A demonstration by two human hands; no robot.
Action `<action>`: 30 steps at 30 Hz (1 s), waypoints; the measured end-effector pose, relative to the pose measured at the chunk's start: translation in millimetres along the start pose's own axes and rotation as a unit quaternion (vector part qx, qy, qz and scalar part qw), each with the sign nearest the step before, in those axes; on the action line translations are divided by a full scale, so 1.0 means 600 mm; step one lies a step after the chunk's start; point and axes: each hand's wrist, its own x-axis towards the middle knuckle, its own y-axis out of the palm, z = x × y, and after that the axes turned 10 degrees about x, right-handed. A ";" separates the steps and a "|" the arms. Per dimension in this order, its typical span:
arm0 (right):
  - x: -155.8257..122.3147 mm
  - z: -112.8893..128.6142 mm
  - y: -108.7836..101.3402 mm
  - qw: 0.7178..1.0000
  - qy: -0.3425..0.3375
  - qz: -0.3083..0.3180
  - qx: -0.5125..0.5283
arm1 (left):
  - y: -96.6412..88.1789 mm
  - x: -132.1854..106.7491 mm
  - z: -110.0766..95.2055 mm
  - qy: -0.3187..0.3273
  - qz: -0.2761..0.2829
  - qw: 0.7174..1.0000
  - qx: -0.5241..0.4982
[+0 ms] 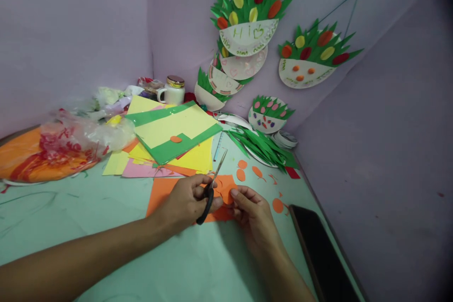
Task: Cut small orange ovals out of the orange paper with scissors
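My left hand (191, 200) is closed around a pair of scissors (208, 198) with black handles, the blades pointing up and away. In my right hand (253, 210) a small piece of orange paper (228, 192) is pinched between thumb and fingers. Behind and below both hands lies a larger orange sheet (161, 192) on the table. Several cut orange ovals and scraps lie to the right, among them a round orange piece (278, 205). Another orange oval (176, 139) rests on the stacked paper beyond my left hand.
Coloured paper sheets (170, 127) are piled behind my hands. Green paper strips (264, 148) lie at the back right, and a dark phone (318, 250) at the right edge. A white lidded mug (173, 90) stands near the wall. Paper-plate flower crafts (249, 37) hang above.
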 end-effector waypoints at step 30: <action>-0.007 0.012 0.003 0.990 0.009 -0.049 0.133 | -0.020 -0.017 -0.028 0.077 0.045 0.980 0.181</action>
